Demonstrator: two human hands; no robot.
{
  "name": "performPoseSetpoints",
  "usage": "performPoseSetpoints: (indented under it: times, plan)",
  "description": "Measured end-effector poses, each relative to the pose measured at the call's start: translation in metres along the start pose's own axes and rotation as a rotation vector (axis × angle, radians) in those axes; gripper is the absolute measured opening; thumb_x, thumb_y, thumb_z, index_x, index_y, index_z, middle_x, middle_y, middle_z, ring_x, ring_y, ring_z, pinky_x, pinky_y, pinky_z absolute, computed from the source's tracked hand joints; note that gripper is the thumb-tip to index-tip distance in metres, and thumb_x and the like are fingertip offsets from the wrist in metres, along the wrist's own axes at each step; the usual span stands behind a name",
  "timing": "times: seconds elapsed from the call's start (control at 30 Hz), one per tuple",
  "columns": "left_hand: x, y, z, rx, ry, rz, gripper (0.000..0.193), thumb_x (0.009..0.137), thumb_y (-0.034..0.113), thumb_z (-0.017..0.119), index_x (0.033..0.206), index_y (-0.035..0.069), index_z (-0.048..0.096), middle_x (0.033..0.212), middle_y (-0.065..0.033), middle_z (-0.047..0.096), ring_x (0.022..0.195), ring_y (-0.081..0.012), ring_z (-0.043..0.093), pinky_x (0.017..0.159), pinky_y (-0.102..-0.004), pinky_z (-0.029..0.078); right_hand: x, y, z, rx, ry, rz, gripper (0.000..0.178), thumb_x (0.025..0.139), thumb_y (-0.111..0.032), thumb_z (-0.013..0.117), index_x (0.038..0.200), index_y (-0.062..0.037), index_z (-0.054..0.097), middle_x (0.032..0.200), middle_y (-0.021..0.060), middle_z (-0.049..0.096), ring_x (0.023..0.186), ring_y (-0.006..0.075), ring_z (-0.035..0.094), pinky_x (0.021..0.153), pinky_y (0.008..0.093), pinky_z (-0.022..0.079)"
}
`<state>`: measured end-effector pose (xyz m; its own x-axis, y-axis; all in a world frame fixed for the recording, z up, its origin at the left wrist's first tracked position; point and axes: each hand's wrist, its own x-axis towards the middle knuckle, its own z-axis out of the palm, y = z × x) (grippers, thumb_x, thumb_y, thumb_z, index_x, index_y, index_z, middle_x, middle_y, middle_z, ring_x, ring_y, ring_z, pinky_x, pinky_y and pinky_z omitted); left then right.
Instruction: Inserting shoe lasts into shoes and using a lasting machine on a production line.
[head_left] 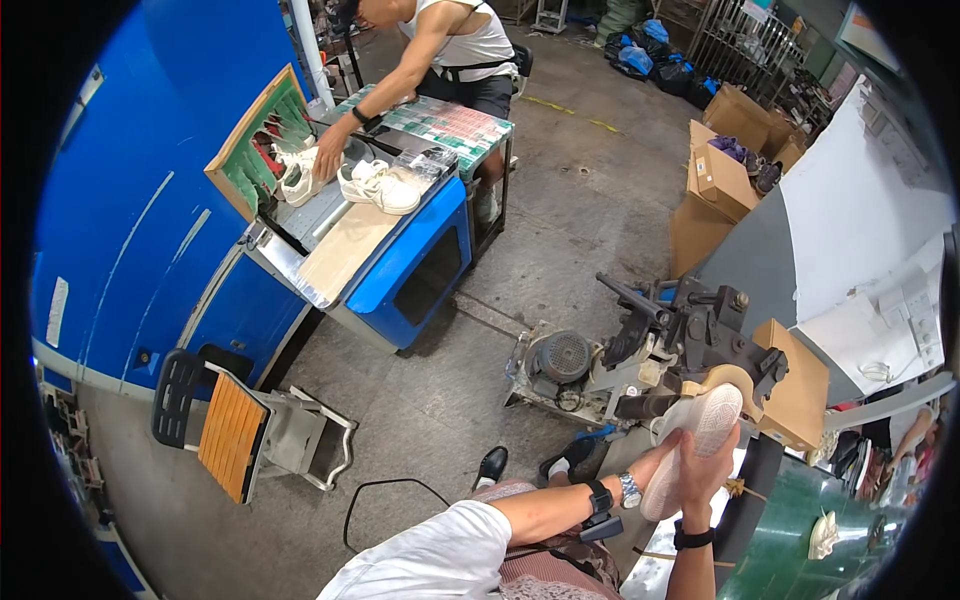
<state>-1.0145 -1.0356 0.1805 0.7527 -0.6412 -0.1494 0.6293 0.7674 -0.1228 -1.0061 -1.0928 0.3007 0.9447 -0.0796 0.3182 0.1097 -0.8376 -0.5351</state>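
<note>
Both my hands hold a white shoe (716, 422), its pale textured sole turned up toward me. My left hand (655, 464) is closed on its near-left side. My right hand (708, 468) wraps round its right side, with the fingers partly hidden. The shoe's far end is up against a tan curved pad (722, 376) on a dark metal machine (700, 325); whether they press together I cannot tell. A metal watch (630, 490) sits on my left wrist and a black band (693, 537) on my right.
A motor (562, 357) stands left of the machine, a cardboard box (797, 385) to its right. A green surface (790, 535) bears another white shoe (824, 535). Farther off, a co-worker (440, 40) reaches over white shoes (380, 187) on a blue conveyor (415, 265). A slatted chair (232, 437) stands left.
</note>
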Motion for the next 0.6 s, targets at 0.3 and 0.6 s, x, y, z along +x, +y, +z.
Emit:
performPoseSetpoints:
  times: [0.3, 0.6]
  plan:
    - [-0.045, -0.001, -0.022, 0.752, 0.288, 0.050, 0.061, 0.093, 0.055, 0.059, 0.125, 0.002, 0.060, 0.113, -0.0091, 0.067, 0.096, -0.0149, 0.066, 0.083, -0.0309, 0.053, -0.066, 0.008, -0.009, -0.063, 0.109, 0.118, 0.092, 0.075, -0.026, 0.080, 0.142, 0.0116, 0.030, 0.128, 0.0331, 0.053, 0.119, 0.0455, 0.054, 0.103, 0.0444, 0.043]
    - [-0.166, 0.129, -0.019, 1.436, 0.021, -0.341, 0.061, 0.076, 0.017, 0.083, 0.127, -0.005, 0.056, 0.112, -0.0083, 0.068, 0.101, -0.0167, 0.063, 0.092, -0.0318, 0.051, -0.062, 0.038, 0.012, 1.643, -0.226, 1.013, 0.071, 0.102, -0.058, 0.030, 0.145, -0.0024, 0.035, 0.126, 0.0211, 0.059, 0.110, 0.0286, 0.060, 0.101, 0.0428, 0.044]
